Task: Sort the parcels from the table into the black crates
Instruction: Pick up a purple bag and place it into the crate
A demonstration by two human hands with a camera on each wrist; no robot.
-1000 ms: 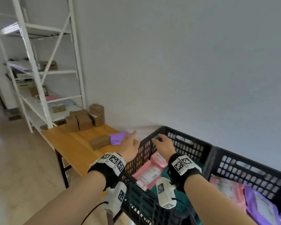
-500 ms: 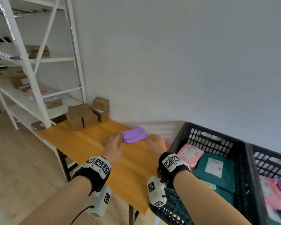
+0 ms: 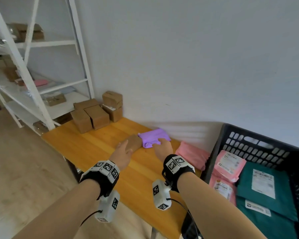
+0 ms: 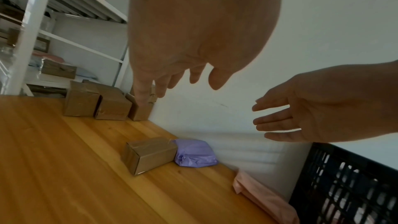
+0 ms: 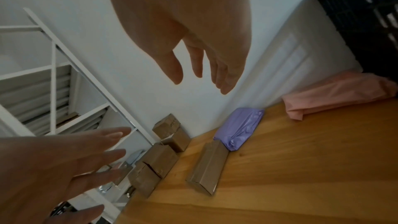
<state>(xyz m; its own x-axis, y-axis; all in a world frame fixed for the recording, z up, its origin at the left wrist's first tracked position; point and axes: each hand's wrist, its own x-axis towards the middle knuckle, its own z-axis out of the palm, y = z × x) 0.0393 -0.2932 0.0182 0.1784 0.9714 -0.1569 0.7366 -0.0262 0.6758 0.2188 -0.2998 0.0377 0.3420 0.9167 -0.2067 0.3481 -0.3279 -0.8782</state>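
The desk [image 3: 97, 149] is honey-yellow wood with lengthwise grain, carrying plain brown cardboard boxes [image 3: 93, 116], a lilac parcel [image 3: 152, 136] and a pale pink parcel [image 3: 192, 155]. The black crate [image 3: 255, 145] has a slotted lattice wall and holds pink and dark green parcels with white labels. Black wristbands [image 3: 102, 176] bear black-and-white square markers.

Table [image 3: 93, 149]: smooth varnished wood w/ slight sheen. Purple parcel [image 4: 194, 155]: crinkled glossy plastic film. Small box [image 4: 150, 153] beside it: matt brown cardboard, taped. Pink parcel [image 5: 336, 91]: soft matt plastic. Crate [image 3: 259, 147]: black perforated plastic
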